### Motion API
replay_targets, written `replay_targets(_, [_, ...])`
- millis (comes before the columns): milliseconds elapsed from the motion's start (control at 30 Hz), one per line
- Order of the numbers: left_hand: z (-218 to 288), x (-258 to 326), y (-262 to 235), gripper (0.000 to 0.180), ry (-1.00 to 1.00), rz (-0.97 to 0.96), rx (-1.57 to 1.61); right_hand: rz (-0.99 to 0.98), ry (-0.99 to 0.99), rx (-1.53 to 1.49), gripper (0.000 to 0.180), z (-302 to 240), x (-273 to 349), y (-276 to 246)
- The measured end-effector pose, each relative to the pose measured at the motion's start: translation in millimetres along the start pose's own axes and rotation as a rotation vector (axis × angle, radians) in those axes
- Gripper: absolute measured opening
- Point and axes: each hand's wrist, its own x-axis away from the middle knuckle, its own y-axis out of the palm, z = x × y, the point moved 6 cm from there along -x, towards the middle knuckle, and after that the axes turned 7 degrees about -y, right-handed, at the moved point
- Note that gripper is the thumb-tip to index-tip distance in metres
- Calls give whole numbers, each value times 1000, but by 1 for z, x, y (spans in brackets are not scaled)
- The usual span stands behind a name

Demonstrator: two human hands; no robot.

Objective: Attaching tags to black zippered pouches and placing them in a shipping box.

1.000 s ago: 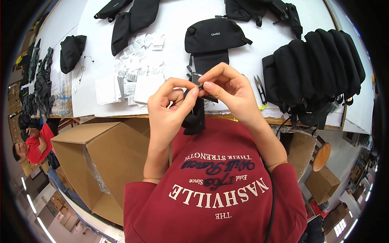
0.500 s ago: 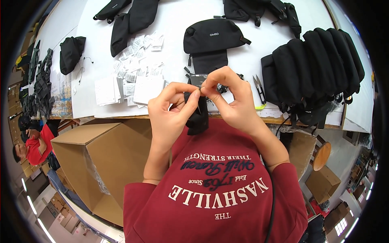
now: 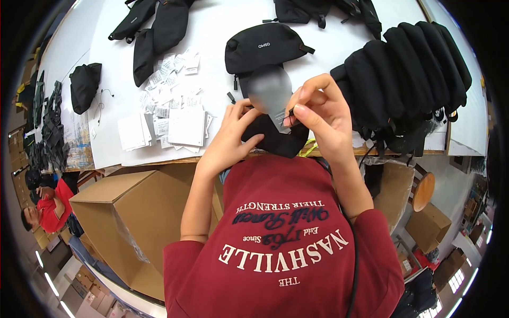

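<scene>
Black fabric piece (image 3: 281, 144), soft, folded, at near edge of white surface (image 3: 209, 58), left fingers (image 3: 243, 112) against its left side. Grey printed tag (image 3: 278, 121) over it, slanting, narrow lower end downward, upper part blurred, print unreadable. Thin black cord (image 3: 290, 114) at tag's right edge, pinched in right fingers (image 3: 306, 113); cord's far end can't be made out. Black zip bag (image 3: 262, 49) just beyond, rounded, lying flat, light lettering upside down; join to fabric piece hidden.
</scene>
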Motion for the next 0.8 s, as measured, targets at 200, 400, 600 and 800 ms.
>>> replay_targets(200, [-13, 3, 4, 31, 110, 185, -227, 51, 18, 92, 13, -11, 8, -14])
replay_targets(400, [-7, 36, 18, 29, 86, 240, -210, 117, 343, 316, 15, -28, 45, -55])
replay_targets(600, [-8, 43, 36, 30, 110, 196, -265, 31, 419, 331, 7, -35, 63, -66])
replay_targets(800, [-10, 42, 40, 25, 177, 225, -273, 7, 407, 360, 6, -38, 61, -63])
